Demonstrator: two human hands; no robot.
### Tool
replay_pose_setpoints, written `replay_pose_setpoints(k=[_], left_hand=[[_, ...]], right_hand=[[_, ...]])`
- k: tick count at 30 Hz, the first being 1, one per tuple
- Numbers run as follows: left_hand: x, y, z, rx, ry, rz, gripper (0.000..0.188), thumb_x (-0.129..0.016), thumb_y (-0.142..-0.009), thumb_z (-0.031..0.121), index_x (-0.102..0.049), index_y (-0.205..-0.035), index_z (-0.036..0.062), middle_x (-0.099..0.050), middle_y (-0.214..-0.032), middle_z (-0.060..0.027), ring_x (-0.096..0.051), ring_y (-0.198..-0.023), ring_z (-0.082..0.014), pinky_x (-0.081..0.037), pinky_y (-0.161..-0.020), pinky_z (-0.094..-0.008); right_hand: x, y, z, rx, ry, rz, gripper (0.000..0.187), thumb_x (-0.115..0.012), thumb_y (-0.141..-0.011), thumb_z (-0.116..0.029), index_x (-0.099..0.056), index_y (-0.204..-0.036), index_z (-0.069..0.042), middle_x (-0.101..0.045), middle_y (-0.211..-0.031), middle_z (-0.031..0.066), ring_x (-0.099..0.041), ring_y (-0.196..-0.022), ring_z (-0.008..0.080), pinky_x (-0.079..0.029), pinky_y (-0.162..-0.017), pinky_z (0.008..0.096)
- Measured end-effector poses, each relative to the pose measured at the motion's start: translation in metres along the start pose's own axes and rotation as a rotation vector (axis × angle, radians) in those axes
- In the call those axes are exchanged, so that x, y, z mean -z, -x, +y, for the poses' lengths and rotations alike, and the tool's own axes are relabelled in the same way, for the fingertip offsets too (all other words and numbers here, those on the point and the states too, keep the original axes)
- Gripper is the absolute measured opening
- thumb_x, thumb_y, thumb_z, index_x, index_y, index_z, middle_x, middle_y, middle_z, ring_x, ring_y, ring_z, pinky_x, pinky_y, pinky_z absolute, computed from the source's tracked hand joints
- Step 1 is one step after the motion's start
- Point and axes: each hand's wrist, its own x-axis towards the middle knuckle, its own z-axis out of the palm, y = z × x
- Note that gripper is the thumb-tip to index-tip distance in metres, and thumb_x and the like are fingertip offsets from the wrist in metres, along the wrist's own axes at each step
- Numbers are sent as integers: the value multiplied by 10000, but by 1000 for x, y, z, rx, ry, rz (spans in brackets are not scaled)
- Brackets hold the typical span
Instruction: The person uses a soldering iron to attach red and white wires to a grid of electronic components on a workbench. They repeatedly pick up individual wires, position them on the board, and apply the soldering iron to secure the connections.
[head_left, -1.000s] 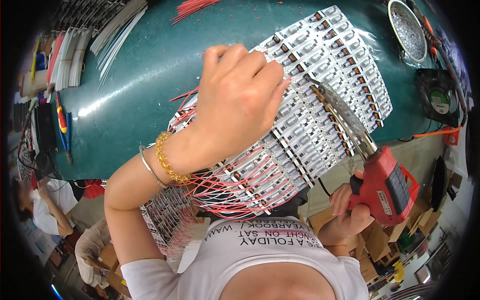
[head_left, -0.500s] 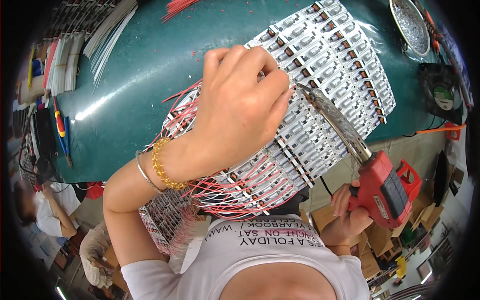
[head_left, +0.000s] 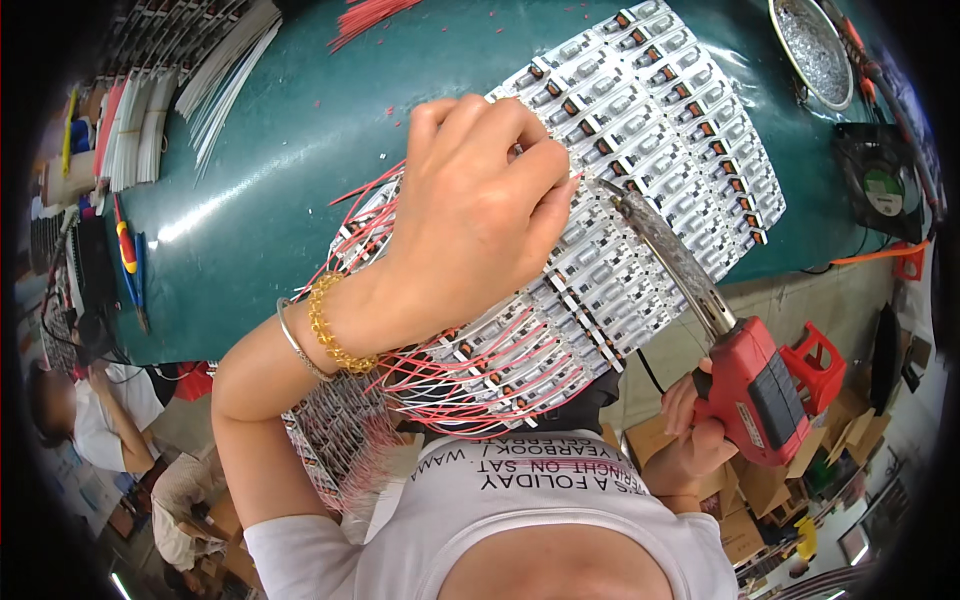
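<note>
My left hand [head_left: 480, 215] is over a large sheet of joined white circuit boards [head_left: 665, 130], its thumb and fingers pinched together. A thin red wire end [head_left: 577, 177] seems to show at the fingertips; the rest of it is hidden by the hand. My right hand [head_left: 700, 430] grips the handle of a red soldering gun [head_left: 755, 390] with a black grip panel. Its long metal barrel slants up and left, and the dark tip is over the boards, just right of my left fingertips. Red and white wires [head_left: 500, 370] trail from the near boards below my left wrist.
The sheet lies partly on a green table [head_left: 270, 150] and reaches past its near edge. Bundles of white wires [head_left: 215, 90], red wires [head_left: 370, 18] and a screwdriver [head_left: 125, 240] lie left and far. A metal dish [head_left: 815, 50] and a black fan [head_left: 880, 185] stand right.
The soldering tip has drawn slightly away from my left fingertips, down along the boards. My left hand keeps its pinch and the whole view has shifted a little.
</note>
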Motion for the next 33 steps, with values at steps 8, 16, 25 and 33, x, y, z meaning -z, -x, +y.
replay_pose_setpoints(k=[8,16,25,33], left_hand=[[5,-2,4,-26,-32,-19,108,-685,-664,62,-589,-711,73,-535,-771,-42,-495,-746,-214,-344,-714,-340],[24,-84,-75,-178,-655,-31,166,-598,-722,111,-587,-874,44,-567,-864,-112,-528,-852,-278,-406,-741,-363],[17,-104,-93,-264,-755,-160,120,-570,-762,137,-564,-714,28,-592,-704,-117,-574,-704,-295,-437,-693,-387],[45,-76,-45,234,18,-10,74,-621,-796,91,-610,-814,20,-562,-633,-12,-492,-601,-54,-392,-596,-200]], right_hand=[[-2,-10,4,27,-135,-1,727,-572,-800,-504,-411,-1152,112,-404,-459,-9,-392,-358,93,-361,-401,236],[10,-6,13,75,-216,71,671,-550,-839,-452,-390,-1160,115,-398,-466,-5,-391,-362,101,-372,-402,243],[13,1,13,37,-241,101,644,-552,-852,-417,-377,-1166,117,-400,-469,0,-387,-367,97,-367,-403,239],[16,3,14,48,-221,130,661,-553,-844,-439,-379,-1172,107,-389,-458,-5,-381,-365,95,-359,-403,237]])
